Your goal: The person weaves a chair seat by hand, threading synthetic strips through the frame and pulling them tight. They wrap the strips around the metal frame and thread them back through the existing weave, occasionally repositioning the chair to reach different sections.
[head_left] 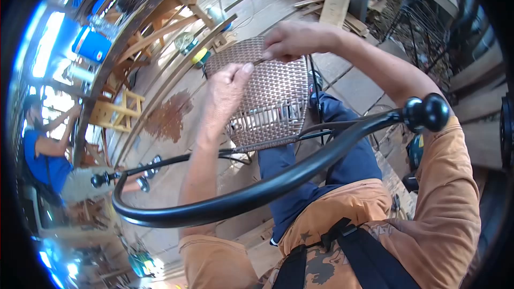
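Observation:
A brown woven panel (pixel 273 88) on a dark frame lies before my knees, with open gaps in the weave near its lower edge. Over its upper left part is my left hand (pixel 229 83), fingers closed, thumb pressed to the finger; a thin dark strand runs from it toward my other hand. My right hand (pixel 284 43) is closed in a pinch above the panel's top, on that same strand. A black curved tube (pixel 257 195) with round knobs at its ends arches across my forearms and lap.
At the left a person in a blue top (pixel 48 155) sits by a wooden bench. A small wooden stool (pixel 120 109), a blue container (pixel 92 44) and a yellow-lidded item (pixel 201 56) are farther off. Wood scraps (pixel 336 5) lie at the top right.

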Available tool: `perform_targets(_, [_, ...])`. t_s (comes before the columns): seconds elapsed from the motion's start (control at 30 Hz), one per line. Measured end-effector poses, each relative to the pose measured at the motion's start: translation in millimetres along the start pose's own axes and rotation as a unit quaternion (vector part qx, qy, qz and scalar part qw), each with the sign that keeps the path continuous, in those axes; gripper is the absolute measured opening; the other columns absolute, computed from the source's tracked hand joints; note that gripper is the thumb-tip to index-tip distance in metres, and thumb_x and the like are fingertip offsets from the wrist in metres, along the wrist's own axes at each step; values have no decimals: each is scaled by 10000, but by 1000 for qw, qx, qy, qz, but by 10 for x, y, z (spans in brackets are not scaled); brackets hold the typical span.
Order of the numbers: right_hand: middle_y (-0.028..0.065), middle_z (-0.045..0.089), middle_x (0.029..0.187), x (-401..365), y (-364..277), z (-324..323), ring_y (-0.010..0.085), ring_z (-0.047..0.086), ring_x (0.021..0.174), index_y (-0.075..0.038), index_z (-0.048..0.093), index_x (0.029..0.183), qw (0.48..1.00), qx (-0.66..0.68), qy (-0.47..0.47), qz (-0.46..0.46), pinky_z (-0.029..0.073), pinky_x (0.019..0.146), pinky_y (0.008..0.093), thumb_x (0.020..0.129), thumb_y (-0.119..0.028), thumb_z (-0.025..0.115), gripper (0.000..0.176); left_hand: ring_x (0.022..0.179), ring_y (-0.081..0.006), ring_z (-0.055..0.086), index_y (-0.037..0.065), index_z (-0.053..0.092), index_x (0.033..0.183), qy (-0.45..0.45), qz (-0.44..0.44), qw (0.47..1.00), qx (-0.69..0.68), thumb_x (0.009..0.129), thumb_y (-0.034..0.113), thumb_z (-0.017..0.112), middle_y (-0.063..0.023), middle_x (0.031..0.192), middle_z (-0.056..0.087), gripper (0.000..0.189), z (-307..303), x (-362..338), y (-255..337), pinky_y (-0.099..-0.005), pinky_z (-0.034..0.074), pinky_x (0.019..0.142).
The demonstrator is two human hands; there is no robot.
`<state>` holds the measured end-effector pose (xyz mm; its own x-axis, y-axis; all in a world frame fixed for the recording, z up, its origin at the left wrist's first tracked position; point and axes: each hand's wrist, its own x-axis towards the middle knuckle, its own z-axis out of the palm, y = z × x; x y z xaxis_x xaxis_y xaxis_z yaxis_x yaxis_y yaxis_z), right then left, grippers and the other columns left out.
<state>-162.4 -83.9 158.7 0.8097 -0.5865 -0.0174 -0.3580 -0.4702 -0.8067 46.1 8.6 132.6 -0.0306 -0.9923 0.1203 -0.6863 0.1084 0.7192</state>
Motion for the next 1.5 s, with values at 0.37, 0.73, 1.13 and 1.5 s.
perform_targets(0.37, [126, 637, 717, -1055, 1579, -406, 279, 587, 656, -10, 644, 763, 948, -288, 27, 130, 472, 604, 389, 807, -186, 569, 197, 831, -378, 621, -31, 586, 1077, 16, 78, 938, 339, 877, 340, 520, -210, 902, 653, 427, -182, 499, 85, -422, 479, 759])
perform_targets(0.73, [61, 557, 576, -1032, 1641, -409, 146, 529, 518, -15, 622, 734, 981, -130, 51, 136, 428, 509, 310, 817, -240, 564, 247, 785, -289, 660, 10, 678, 897, -40, -124, 789, 600, 856, 398, 554, -156, 880, 677, 410, -813, 659, -342, -418, 508, 668])
perform_targets(1.13, [60, 473, 560, -463, 888, 107, 156, 459, 516, -7, 577, 793, 991, -55, 115, 44, 397, 507, 329, 896, -268, 549, 281, 758, -261, 641, 35, 651, 1010, -216, -9, 917, 335, 875, 463, 524, -150, 820, 664, 467, 75, 681, 146, -379, 497, 681])
perform_targets(1.5, [25, 485, 556, -264, 686, 356, 121, 488, 545, 22, 592, 737, 988, -92, 121, 30, 394, 507, 311, 858, -229, 578, 280, 728, -196, 594, 76, 661, 1034, -284, -62, 940, 177, 860, 498, 527, -104, 859, 648, 476, 250, 518, 244, -363, 486, 690])
